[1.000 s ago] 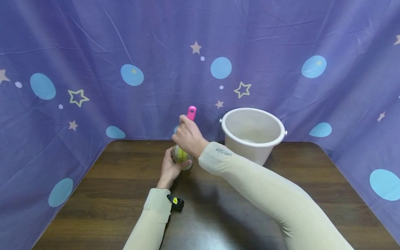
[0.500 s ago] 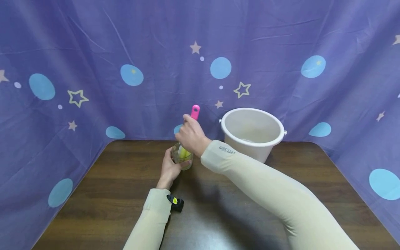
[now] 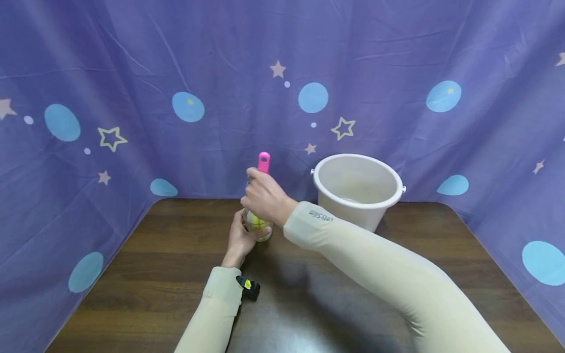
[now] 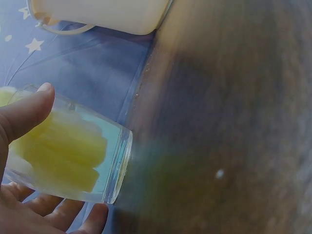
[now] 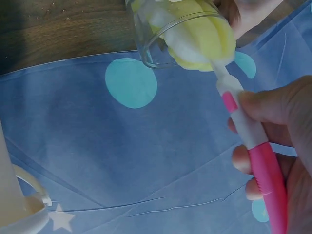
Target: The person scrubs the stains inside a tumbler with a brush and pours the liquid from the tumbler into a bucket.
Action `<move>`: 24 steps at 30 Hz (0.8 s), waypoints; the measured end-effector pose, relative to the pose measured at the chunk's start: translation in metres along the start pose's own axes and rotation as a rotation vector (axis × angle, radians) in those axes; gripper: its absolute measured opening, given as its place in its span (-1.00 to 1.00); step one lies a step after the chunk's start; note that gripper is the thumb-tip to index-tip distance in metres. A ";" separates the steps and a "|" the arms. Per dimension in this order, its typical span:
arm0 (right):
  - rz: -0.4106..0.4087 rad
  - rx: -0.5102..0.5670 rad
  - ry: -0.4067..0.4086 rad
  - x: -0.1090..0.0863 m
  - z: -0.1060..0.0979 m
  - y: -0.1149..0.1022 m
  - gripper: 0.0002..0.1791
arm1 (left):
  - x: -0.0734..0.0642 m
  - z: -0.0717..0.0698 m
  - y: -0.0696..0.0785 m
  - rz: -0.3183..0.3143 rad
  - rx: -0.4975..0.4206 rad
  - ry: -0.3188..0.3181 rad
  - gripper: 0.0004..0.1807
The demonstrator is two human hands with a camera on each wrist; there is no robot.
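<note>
My right hand (image 3: 264, 196) is curled round the pink handle of a bottle brush (image 5: 253, 141), thumb and fingers pinching it just below the white neck. In the last half second the handle tip has swung from leaning toward one o'clock back to nearly twelve, so I judge the brush is being worked around inside the glass (image 3: 257, 223) rather than pulled out; the scrubbing looks to be mid-stroke. My left hand (image 3: 240, 239) wraps the glass from seven o'clock, thumb along one wall and fingers under the other, and it has not shifted on the table (image 3: 145, 274).

The glass is a clear, straight-walled tumbler with a thick base, standing at the far middle of the table, just at nine o'clock of the bucket (image 3: 356, 189). Its walls look wet and smooth. The yellow sponge head (image 4: 63, 156) fills it almost wall to wall, soft and ribbed in lobes, with some white foam at the mouth. The handle is hard, glossy plastic with a loop end.

The bucket is cream plastic, round, with a rolled rim; I cannot tell how much it holds. The table is dark wood grain with a dull sheen. Behind hangs a creased purple cloth (image 3: 132, 73) printed with stars and blue dots.
</note>
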State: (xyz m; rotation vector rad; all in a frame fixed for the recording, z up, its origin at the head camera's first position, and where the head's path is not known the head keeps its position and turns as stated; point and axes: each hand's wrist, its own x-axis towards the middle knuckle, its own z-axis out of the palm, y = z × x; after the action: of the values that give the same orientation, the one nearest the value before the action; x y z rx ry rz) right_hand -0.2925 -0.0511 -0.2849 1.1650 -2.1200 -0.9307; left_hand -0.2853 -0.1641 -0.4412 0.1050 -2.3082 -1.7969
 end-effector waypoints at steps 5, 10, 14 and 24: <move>-0.004 -0.064 0.079 0.001 -0.001 -0.004 -0.81 | 0.000 0.001 0.000 0.036 0.021 0.013 -0.15; 0.044 -0.043 0.031 0.004 0.002 -0.003 -0.84 | 0.000 0.001 0.000 0.030 0.015 0.014 -0.13; 0.073 -0.023 -0.023 0.008 0.007 -0.001 -0.84 | -0.001 0.001 0.000 0.017 -0.018 0.002 -0.11; 0.117 0.045 -0.068 0.006 0.017 0.008 -0.86 | 0.000 0.000 0.000 -0.064 0.005 -0.006 -0.05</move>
State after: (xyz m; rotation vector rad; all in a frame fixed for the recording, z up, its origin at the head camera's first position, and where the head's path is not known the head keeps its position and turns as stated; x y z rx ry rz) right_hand -0.3119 -0.0475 -0.2883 1.0315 -2.2482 -0.8848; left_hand -0.2855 -0.1637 -0.4413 0.1766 -2.3385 -1.8241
